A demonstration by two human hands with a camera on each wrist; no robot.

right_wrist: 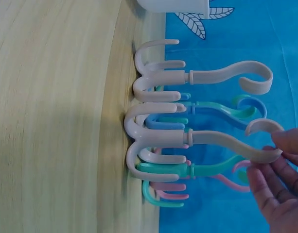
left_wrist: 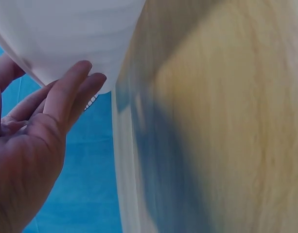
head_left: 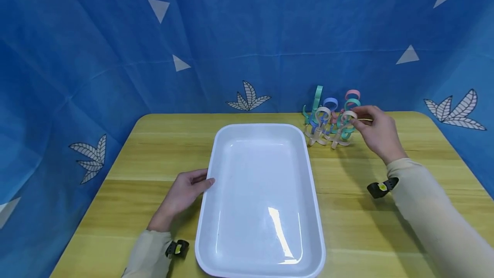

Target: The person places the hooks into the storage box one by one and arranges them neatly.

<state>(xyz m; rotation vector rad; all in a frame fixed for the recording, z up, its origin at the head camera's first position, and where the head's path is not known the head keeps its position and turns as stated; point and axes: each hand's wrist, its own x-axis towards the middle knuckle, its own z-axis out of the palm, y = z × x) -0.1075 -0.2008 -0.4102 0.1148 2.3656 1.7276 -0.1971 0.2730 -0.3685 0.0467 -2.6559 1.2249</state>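
Note:
My left hand grips the left rim of a white rectangular tray, thumb over the edge and fingers beneath, as the left wrist view also shows. At the back right, my right hand pinches the curved top of a beige multi-prong hook between thumb and fingers. That hook's prongs appear to rest on the table. Beside it stands a second beige hook. Behind these are blue, green and pink hooks, partly hidden by the beige pair.
The wooden table carries the tray at its middle and the cluster of hooks near the back edge. A blue cloth with white triangles and leaf prints hangs right behind. Black bands with cameras sit on both wrists.

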